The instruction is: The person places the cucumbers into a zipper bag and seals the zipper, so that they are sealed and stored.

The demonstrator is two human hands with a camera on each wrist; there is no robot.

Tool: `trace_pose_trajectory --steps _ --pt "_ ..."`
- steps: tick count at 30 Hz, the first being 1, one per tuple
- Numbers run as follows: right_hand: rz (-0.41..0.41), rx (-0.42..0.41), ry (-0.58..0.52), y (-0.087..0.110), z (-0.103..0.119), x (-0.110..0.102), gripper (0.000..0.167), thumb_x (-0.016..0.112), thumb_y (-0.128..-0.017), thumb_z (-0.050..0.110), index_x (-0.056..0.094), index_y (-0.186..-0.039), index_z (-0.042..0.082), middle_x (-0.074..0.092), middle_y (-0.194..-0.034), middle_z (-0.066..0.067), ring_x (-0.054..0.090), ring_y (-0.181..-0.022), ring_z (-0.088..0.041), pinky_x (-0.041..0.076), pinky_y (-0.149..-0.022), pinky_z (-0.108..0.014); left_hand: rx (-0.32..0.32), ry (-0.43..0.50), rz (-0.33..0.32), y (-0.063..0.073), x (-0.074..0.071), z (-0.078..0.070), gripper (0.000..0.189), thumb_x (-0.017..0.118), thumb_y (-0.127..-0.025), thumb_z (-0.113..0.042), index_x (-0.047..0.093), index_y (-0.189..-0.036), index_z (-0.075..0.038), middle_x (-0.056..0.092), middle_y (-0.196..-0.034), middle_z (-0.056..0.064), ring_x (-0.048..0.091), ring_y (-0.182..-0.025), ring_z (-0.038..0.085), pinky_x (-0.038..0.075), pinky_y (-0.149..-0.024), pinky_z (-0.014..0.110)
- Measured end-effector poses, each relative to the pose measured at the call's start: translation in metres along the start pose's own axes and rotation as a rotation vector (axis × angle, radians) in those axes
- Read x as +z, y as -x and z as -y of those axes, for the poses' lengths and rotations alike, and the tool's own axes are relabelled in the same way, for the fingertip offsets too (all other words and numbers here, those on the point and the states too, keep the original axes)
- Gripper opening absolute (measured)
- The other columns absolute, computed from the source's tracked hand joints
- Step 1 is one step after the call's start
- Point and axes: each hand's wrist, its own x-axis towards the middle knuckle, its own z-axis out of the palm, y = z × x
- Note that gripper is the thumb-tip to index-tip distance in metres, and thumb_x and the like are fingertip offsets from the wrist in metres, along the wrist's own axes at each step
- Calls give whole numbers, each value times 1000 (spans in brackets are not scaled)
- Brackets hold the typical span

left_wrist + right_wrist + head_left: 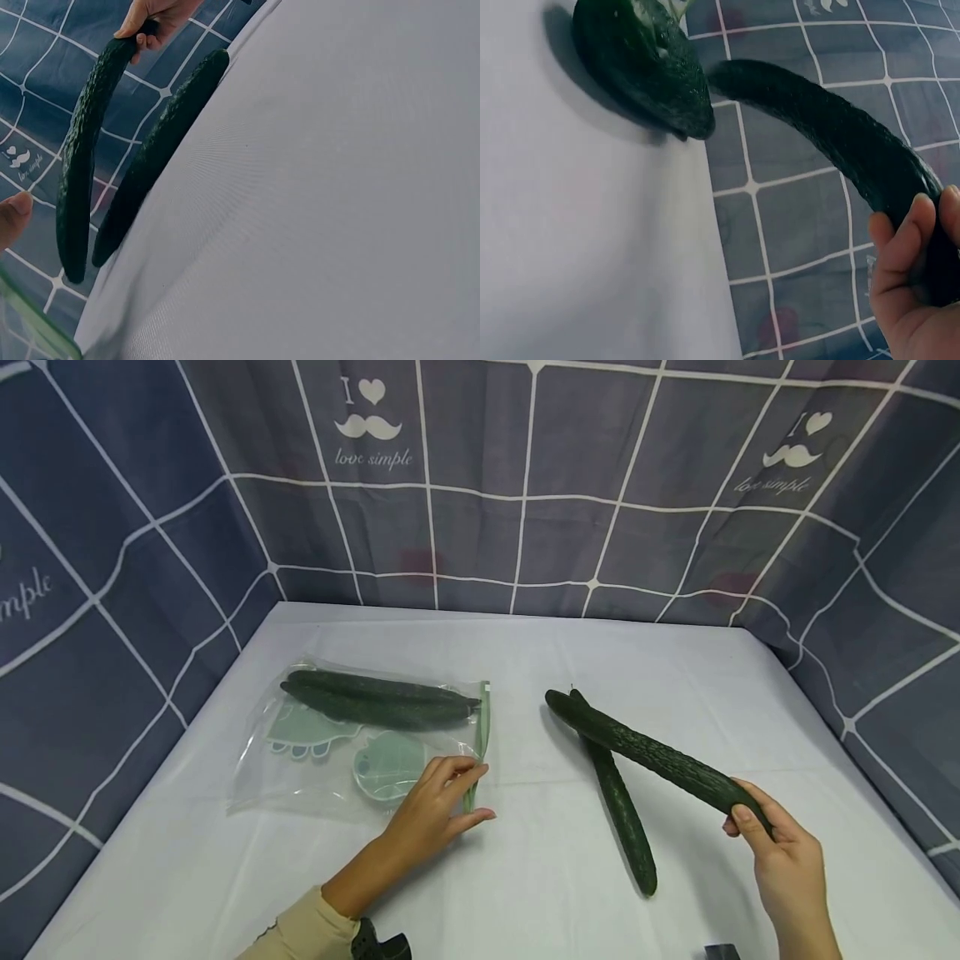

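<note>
My right hand (787, 852) grips a long dark green cucumber (652, 756) by its near end. The cucumber slants up to the left, its far end over a second cucumber (622, 827) that lies on the white cloth. On the left lies a clear zip bag (315, 793) with a green closure strip (483, 718) on its right edge. Cucumbers (382, 697) lie side by side in the bag. My left hand (431, 802) is at the strip's near part, thumb and fingers spread apart. In the left wrist view its thumb (13, 217) stands away from the strip.
Pale green printed shapes (390, 768) show on the bag. A white cloth (525, 877) covers the table. Dark grey-blue curtains (480, 527) with white grid lines stand behind and on both sides. A small dark object (722, 952) shows at the front edge.
</note>
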Motion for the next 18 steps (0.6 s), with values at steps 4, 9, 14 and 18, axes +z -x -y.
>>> trace_pose_trajectory --steps 4,9,14,18 --pt "102 -63 -93 8 22 7 35 55 -89 5 55 -124 1 59 -68 -2 55 -68 -11 41 -71 -13 3 2 -6 -1 -1 0 56 78 -67 -32 62 -111 0 56 -106 10 51 -92 20 47 -77 25" --pt "183 -129 -190 22 62 20 32 52 -88 -3 53 -120 -9 60 -71 1 54 -66 -8 42 -68 -13 6 3 -14 -1 -3 1 57 79 -66 -31 62 -111 0 56 -106 10 51 -93 21 47 -77 25" --pt "305 -204 -389 31 82 31 30 45 -88 -12 51 -117 -15 62 -81 5 55 -68 -5 43 -68 -15 -5 0 -5 -2 -5 0 58 79 -65 -31 62 -111 -1 56 -106 10 51 -94 21 47 -77 25" --pt "426 -264 -547 33 82 41 33 39 -88 -17 49 -120 -15 63 -95 3 55 -72 -5 44 -69 -16 -11 -4 2 -2 -7 -2 57 79 -66 -32 63 -111 -1 55 -108 9 51 -95 20 47 -77 25"
